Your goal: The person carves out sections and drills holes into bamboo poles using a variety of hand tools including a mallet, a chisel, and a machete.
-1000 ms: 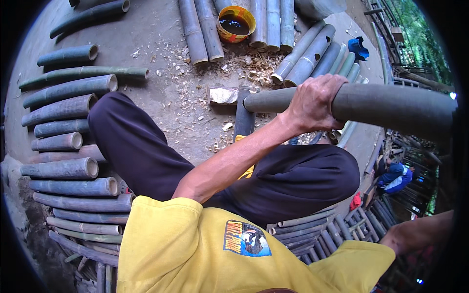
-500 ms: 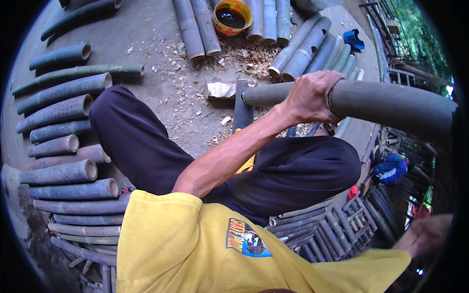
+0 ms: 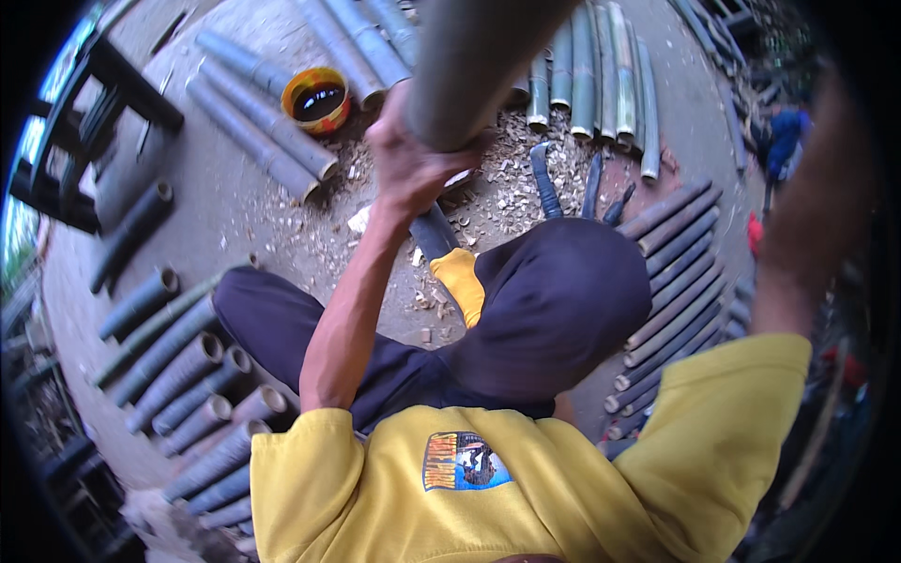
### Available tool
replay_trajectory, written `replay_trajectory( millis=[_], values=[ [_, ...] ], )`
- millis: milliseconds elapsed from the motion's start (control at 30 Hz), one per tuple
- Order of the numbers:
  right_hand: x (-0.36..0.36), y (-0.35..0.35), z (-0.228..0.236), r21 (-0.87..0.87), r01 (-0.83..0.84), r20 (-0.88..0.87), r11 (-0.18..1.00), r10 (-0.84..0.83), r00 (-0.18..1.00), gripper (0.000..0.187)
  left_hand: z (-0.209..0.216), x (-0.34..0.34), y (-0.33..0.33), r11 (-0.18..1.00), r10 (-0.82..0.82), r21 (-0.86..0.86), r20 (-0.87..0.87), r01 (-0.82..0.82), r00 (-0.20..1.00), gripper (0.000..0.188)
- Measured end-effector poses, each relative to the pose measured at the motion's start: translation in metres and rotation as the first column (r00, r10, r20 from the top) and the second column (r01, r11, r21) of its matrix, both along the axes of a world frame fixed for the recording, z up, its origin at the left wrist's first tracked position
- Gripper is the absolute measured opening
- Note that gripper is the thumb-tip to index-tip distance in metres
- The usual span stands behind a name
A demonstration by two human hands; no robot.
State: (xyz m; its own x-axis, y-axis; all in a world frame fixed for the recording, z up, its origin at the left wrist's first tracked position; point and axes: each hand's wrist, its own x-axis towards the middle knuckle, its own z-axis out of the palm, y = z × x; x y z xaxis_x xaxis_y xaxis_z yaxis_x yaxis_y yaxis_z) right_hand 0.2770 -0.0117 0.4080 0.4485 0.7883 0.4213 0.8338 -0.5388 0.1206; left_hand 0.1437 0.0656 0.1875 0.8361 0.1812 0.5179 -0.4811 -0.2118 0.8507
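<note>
A thick grey bamboo tube (image 3: 483, 56) rises toward the top of the view. My left hand (image 3: 404, 155) is closed around its lower part. Below that hand lies a dark, rounded length (image 3: 434, 231), whose near part is covered in yellow cloth (image 3: 458, 280) between my legs. My right arm is lifted at the far right, and my right hand (image 3: 831, 122) is smeared by motion in the dark rim. Its fingers, and anything in them, cannot be made out. The right hand is well apart from the tube.
An orange-yellow bowl (image 3: 315, 100) of dark liquid stands by bamboo tubes at the far left. Wood chips (image 3: 507, 192) litter the ground. Dark tool-like pieces (image 3: 544, 183) lie beyond my right knee. Cut bamboo (image 3: 671, 272) lines both sides; a dark wooden frame (image 3: 89, 122) stands left.
My view has turned. The bamboo tube, still in my left hand, has swung from pointing right to pointing upward. My right arm has risen from the lower right to the upper right.
</note>
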Motion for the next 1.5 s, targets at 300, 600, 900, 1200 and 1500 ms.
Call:
replay_trajectory(
  millis=[300, 600, 900, 1200, 1500],
  values=[
    [-0.052, -0.173, -0.369, 0.256, 0.698, -0.706, 0.669, -0.364, 0.608, 0.037, -0.020, -0.018, -0.008, 0.993, 0.115, 0.028, -0.010, -0.114, 0.993, 0.055],
    [-0.143, -0.273, -0.515, -0.246, 0.882, -0.666, 0.403, -0.731, 0.148, 0.075, -0.031, -0.017, -0.012, 0.973, 0.041, -0.223, -0.103, -0.064, 0.994, 0.074],
    [-0.142, -0.217, -0.435, 0.135, 0.954, -0.964, 0.269, -0.185, 0.189, 0.048, -0.024, -0.041, 0.018, 0.981, 0.012, -0.190, -0.057, -0.022, 0.998, 0.067],
    [-0.001, -0.060, -0.352, 0.409, 0.397, -0.812, 0.822, 0.129, 0.569, 0.041, -0.057, -0.044, 0.115, 0.693, 0.288, -0.338, -0.680, -0.637, 0.674, 0.042],
    [0.122, 0.113, -0.371, -0.188, -0.123, -0.608, 0.974, -0.018, 0.794, 0.033, -0.220, -0.091, 0.193, 0.591, 0.401, 0.133, -0.904, -0.795, 0.147, 0.040]
  ],
)
